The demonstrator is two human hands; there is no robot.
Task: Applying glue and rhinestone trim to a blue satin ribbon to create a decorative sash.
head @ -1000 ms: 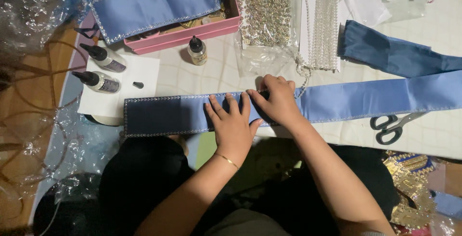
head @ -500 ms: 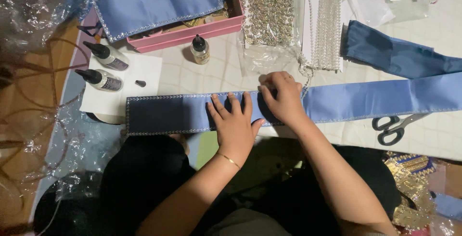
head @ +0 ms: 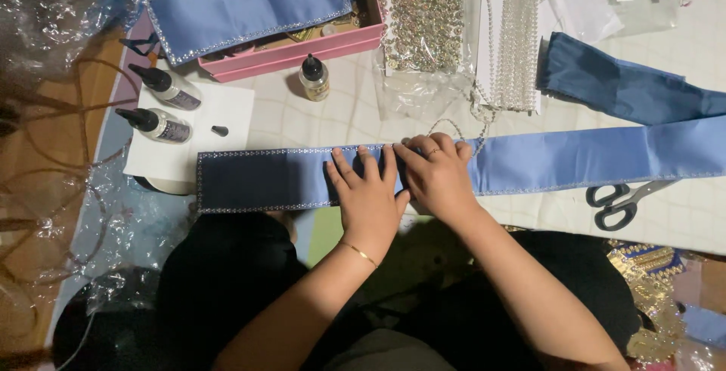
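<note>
Here, both hands press flat on a blue ribbon band [head: 302, 178] edged with rhinestones.

The pink box [head: 302, 49] holds another blue band — its other contents hard to make out. The left hand [head: 370, 197] and right hand [head: 435, 174] lie open, fingers spread, side by side on the band across the table [head: 302, 114] — gripping nothing.

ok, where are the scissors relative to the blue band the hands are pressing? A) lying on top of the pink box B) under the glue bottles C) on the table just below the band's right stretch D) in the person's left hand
C: the scissors lie flat on the table just below the right part of the blue band, well clear of the left hand and the right hand, which both press flat on the band.
</note>
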